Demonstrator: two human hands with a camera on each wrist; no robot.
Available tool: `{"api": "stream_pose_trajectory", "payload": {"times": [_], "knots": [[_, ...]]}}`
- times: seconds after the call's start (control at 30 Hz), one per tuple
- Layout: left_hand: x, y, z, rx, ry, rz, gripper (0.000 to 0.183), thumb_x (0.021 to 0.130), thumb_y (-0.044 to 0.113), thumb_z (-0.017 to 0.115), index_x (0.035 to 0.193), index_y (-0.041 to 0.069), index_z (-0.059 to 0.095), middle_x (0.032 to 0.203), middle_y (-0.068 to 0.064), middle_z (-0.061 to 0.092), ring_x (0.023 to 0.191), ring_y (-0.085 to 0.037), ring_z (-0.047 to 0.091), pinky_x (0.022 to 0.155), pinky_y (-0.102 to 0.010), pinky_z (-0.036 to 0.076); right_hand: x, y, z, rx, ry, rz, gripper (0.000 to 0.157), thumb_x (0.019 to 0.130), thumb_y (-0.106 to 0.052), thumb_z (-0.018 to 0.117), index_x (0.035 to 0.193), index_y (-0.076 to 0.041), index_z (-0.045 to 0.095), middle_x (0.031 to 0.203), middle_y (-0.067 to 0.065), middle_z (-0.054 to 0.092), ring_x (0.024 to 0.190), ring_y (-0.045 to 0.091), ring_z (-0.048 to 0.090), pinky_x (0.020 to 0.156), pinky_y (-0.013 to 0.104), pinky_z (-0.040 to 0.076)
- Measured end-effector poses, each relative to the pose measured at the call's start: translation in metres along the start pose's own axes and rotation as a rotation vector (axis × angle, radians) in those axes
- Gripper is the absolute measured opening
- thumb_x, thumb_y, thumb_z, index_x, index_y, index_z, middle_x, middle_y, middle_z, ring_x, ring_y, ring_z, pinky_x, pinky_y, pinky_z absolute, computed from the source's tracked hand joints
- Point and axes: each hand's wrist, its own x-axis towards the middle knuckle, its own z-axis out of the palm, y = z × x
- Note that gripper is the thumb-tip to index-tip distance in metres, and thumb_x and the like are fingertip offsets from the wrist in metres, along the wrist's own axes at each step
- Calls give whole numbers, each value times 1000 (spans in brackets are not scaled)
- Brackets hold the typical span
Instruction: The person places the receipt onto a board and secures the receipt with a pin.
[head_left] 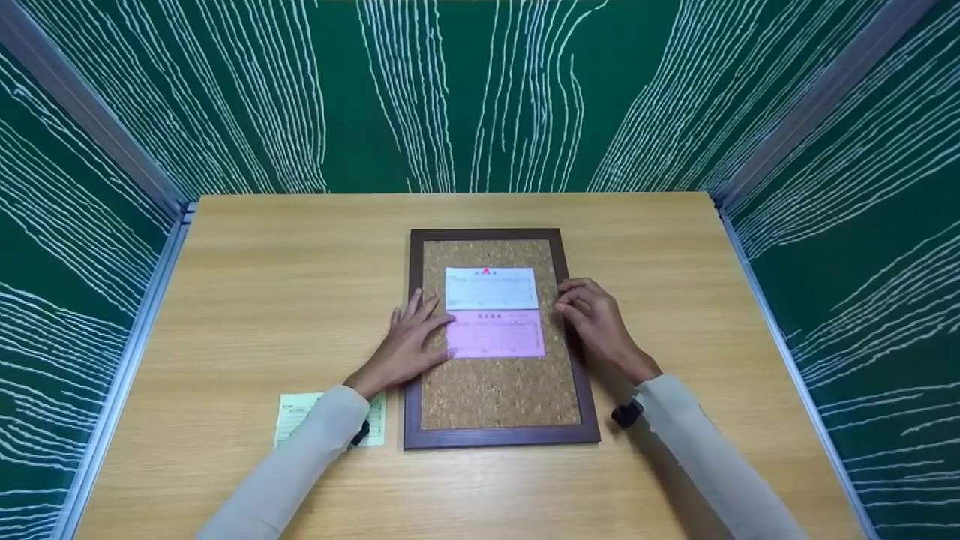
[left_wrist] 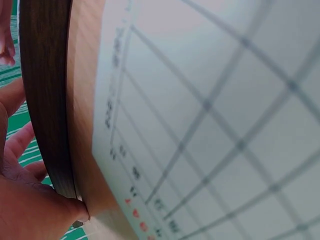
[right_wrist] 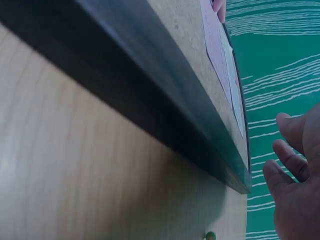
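A cork board [head_left: 499, 394] in a dark brown frame lies on the table. A pale blue-white paper slip [head_left: 491, 289] is on it, with a red pin [head_left: 486, 271] at its top edge. Directly below lies a pink slip [head_left: 499, 336]. My left hand [head_left: 403, 345] rests over the frame's left side, its thumb and a fingertip touching the pink slip's left edge. My right hand [head_left: 602, 322] is by the frame's right side, fingers bent; the right wrist view shows nothing between them.
A pale green printed slip [head_left: 297, 414] lies left of the board, partly under the left forearm; its grid fills the left wrist view. A small green and orange object [right_wrist: 210, 235] lies on the table near the right hand. Green walls with white lines surround the wooden table [head_left: 300, 247].
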Motion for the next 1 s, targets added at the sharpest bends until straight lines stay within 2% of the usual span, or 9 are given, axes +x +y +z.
{"api": "stream_pose_trajectory", "payload": {"times": [0.1,0.2,0.3,0.43,0.67,0.77,1.0], "knots": [[1,-1,1,4,6,8,62,102,39,78,158,17,61,182,-14,25,170,-40,-2,131,-73,-3,2,-1,4,18,-14,-31,7,104,5,72,98,7,75,134,29,66,133,40,63,114,35,53],[2,-2,1,13,6,8,62,101,37,79,157,17,62,182,-14,25,170,-41,-2,130,-74,-2,4,-2,8,26,-28,-59,8,103,4,72,97,9,74,131,31,66,130,42,63,107,17,51],[2,-2,1,13,9,10,61,100,36,79,156,17,62,181,-15,26,170,-41,-1,130,-75,-1,6,-3,11,9,-37,-70,9,104,3,72,98,10,74,130,32,66,128,42,64,104,14,48],[2,-2,1,8,10,16,61,100,35,79,156,16,62,181,-15,26,170,-41,-1,130,-75,-1,8,-3,14,-30,-47,-58,10,105,-1,73,98,6,75,132,27,68,129,37,64,107,20,48],[0,-2,0,-2,8,18,63,101,36,78,158,17,61,182,-15,24,170,-41,-3,130,-74,-3,11,-5,20,-51,-72,-46,10,105,-1,72,96,2,75,132,26,68,131,38,62,114,49,48],[1,-2,0,-3,8,18,63,101,37,78,158,17,61,182,-15,24,170,-41,-3,130,-74,-3,12,-6,23,-58,-85,-36,10,105,0,71,97,2,76,133,24,68,132,37,63,115,52,48],[1,-1,0,-1,5,19,63,101,38,78,158,17,60,182,-15,25,170,-41,-3,130,-73,-4,14,-10,32,-60,-117,-19,9,105,0,72,100,6,77,134,21,68,134,36,61,116,51,47]]}}
